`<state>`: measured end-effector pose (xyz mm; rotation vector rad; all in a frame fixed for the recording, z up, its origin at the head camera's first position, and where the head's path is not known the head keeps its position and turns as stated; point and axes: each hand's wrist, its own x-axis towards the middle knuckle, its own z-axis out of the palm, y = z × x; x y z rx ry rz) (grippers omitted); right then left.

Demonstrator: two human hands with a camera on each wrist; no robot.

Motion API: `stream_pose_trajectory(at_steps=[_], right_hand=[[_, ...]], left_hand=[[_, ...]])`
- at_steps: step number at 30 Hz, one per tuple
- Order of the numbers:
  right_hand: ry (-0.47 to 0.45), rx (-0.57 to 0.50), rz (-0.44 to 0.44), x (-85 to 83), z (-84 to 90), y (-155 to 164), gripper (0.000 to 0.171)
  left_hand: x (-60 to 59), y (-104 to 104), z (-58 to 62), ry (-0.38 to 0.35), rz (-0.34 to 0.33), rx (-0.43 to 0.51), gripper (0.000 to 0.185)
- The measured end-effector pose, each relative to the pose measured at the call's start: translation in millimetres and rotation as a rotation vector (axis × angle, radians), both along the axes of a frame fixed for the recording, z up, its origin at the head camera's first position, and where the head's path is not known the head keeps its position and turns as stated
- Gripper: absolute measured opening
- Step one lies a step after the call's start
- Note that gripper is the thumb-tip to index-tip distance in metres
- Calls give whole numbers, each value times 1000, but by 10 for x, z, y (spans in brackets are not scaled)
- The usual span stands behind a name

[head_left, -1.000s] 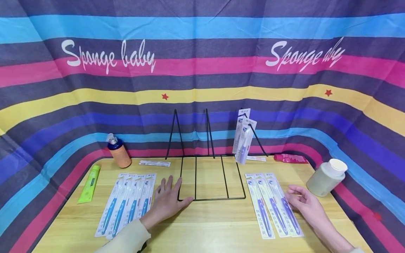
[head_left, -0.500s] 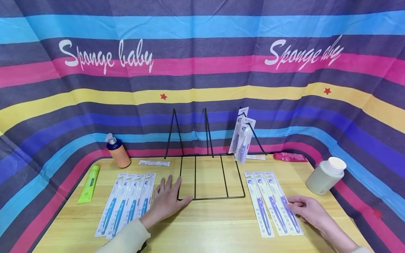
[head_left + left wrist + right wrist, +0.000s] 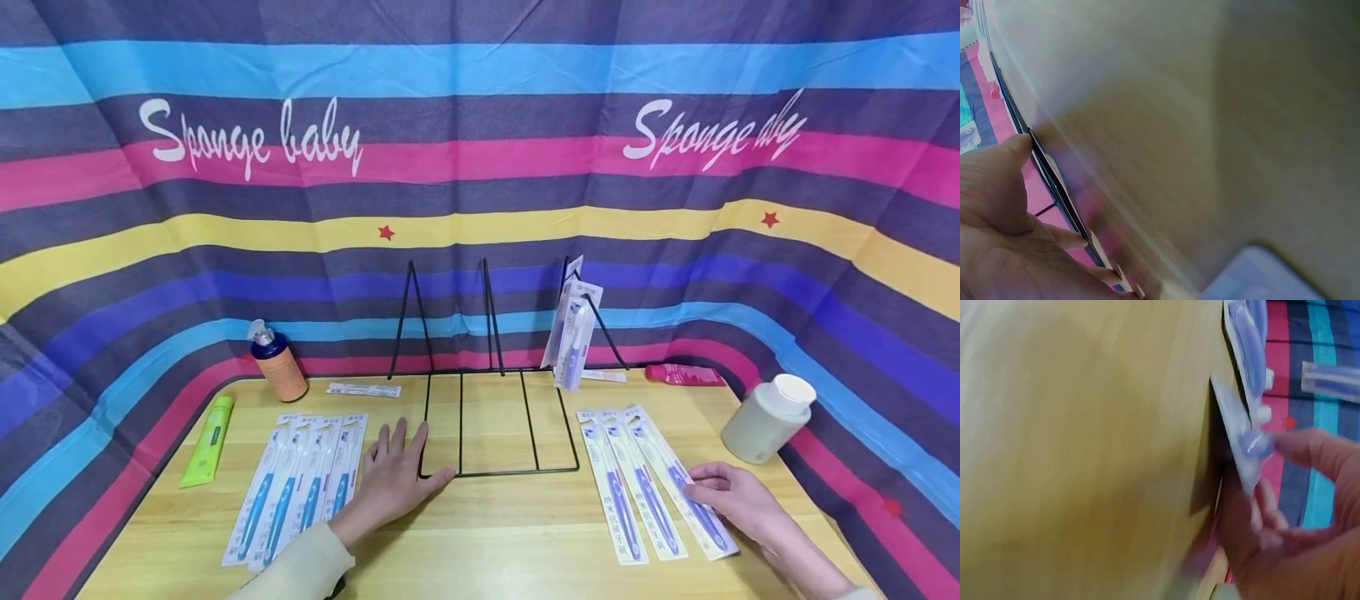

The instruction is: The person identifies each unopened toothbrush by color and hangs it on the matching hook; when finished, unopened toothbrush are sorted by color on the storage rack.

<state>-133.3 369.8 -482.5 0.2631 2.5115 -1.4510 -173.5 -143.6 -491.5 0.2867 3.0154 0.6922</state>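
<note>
My right hand (image 3: 738, 500) pinches the edge of the rightmost packaged purple toothbrush (image 3: 681, 485), which is angled away from two more purple toothbrush packs (image 3: 617, 492) on the table. In the right wrist view the pinched pack (image 3: 1233, 422) is tilted, its edge lifted off the wood, with thumb and fingers on either side. My left hand (image 3: 395, 477) rests with fingers spread at the near left corner of a black wire display rack (image 3: 461, 425). Two purple toothbrush packs (image 3: 576, 337) hang from the rack's right prong.
Several blue toothbrush packs (image 3: 288, 492) lie left of my left hand. Around the edges are a green tube (image 3: 207, 442), a pump bottle (image 3: 281, 367), a pink tube (image 3: 684, 375) and a grey-green bottle (image 3: 768, 419). A striped curtain (image 3: 450, 192) closes off the back.
My right hand has come to the rightmost purple toothbrush pack, taken its edge and swung its lower end rightward. The hanging packs have turned slightly. My left hand stays put.
</note>
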Motion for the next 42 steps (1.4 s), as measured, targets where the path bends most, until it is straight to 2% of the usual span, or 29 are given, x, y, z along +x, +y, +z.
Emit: stream_pose_trajectory(at_steps=[2, 6, 8, 11, 14, 21, 22, 24, 29, 33, 42], right_hand=[[-29, -77, 40, 1, -3, 63, 61], [-89, -316, 209, -2, -30, 201, 74], [-125, -460, 275, -12, -45, 250, 66], [-148, -624, 331, -22, -66, 288, 45], [-147, -719, 366, -20, -67, 273, 40], [-77, -893, 458, 11, 32, 100, 62], [-55, -912, 460, 17, 50, 63, 64], [3, -944, 451, 33, 74, -10, 67], [162, -918, 403, 75, 140, -173, 72], [227, -886, 379, 98, 215, -286, 71], [337, -902, 296, 136, 391, -516, 66]], left_hand=[[0, 3, -4, 4, -1, 7, 95], [1, 5, -30, 23, -6, 32, 93], [-3, -1, -57, 34, -11, 44, 94], [-8, -15, -90, 59, -18, 49, 96], [-39, -37, -181, 106, -28, 39, 97], [-74, -44, -243, 102, -17, 32, 98], [-83, -45, -253, 101, -16, 30, 98], [-69, -36, -200, 77, -12, 13, 97], [1, -3, -18, 21, -11, -16, 95], [4, 2, -14, 30, -14, -12, 94], [-8, 0, -57, 50, -15, -17, 94]])
